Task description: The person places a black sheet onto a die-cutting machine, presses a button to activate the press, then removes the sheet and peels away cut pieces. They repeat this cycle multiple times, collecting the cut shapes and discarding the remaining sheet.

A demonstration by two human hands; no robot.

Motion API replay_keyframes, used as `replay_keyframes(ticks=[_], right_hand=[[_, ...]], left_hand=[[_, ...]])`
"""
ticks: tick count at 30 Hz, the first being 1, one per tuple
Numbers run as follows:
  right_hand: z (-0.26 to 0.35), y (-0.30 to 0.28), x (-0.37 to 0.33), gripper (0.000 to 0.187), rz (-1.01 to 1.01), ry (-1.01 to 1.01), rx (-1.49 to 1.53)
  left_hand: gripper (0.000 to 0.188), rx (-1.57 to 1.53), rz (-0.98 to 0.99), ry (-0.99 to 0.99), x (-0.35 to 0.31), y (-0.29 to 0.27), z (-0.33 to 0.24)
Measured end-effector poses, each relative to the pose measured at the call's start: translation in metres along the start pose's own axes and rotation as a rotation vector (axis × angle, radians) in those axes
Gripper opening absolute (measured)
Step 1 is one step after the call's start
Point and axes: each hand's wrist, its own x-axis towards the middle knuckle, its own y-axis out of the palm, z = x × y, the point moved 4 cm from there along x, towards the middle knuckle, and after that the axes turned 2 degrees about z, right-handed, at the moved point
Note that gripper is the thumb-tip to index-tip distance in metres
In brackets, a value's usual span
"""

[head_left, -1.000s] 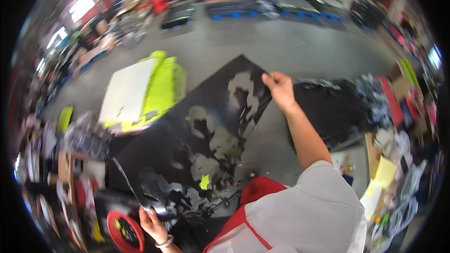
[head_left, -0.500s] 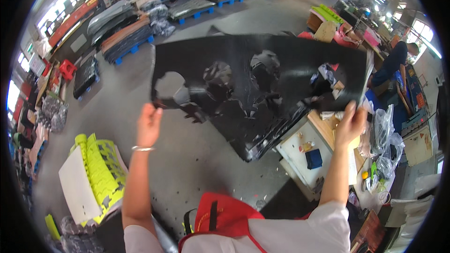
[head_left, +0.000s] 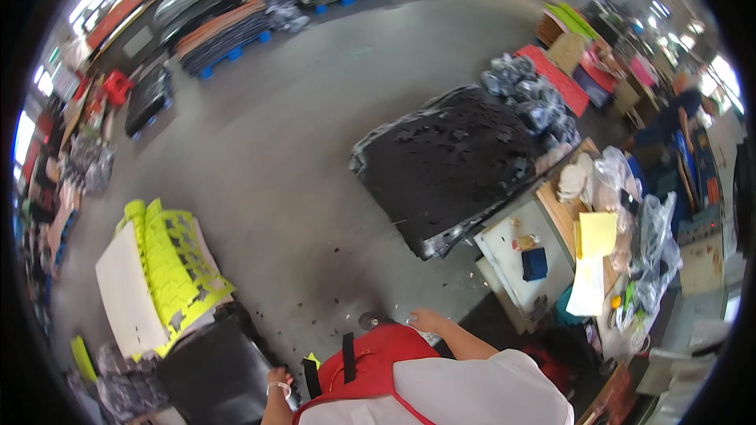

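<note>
My left hand (head_left: pixel 279 378) is low in the picture, at the right edge of a smooth black sheet (head_left: pixel 209 370) lying at the lower left. Its fingers are small and partly hidden, so whether they grip the sheet is unclear. In front of my red apron (head_left: pixel 370 358) is my right hand (head_left: pixel 426 320), fingers loosely stretched and nothing in them. Black sheet material (head_left: pixel 449 161) with cut-out holes and ragged edges lies in a low pile ahead to the right, away from both hands.
Yellow-green cut-out sheets (head_left: pixel 177 267) and a white board (head_left: pixel 126 291) stand at the left. A worktable (head_left: pixel 516 264) at the right bears yellow paper (head_left: pixel 597 234) and plastic bags. Small scraps dot the grey floor. A person (head_left: pixel 669 122) works at the far right.
The black cut-out sheet that both hands held up is out of them; black cut-out material shows on the pile. Both hands have dropped toward my body, the left beside the smooth black sheet.
</note>
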Motion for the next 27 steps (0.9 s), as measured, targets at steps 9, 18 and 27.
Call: replay_keyframes(ticks=[9, 18, 27], right_hand=[[0.154, -0.016, 0.078, 0.038, 0.124, -0.221, -0.189], [0.274, 0.116, 0.069, 0.032, 0.593, -0.151, -0.5], [0.414, 0.197, 0.016, 0.029, 0.532, 0.116, -0.465]], left_hand=[[0.015, 0.251, -0.196, 0.027, -0.04, -0.067, 0.256], [0.02, -0.979, -0.441, -0.333, 0.049, -0.038, 0.324], [0.048, -1.018, -0.536, -0.432, 0.237, -0.059, 0.35]])
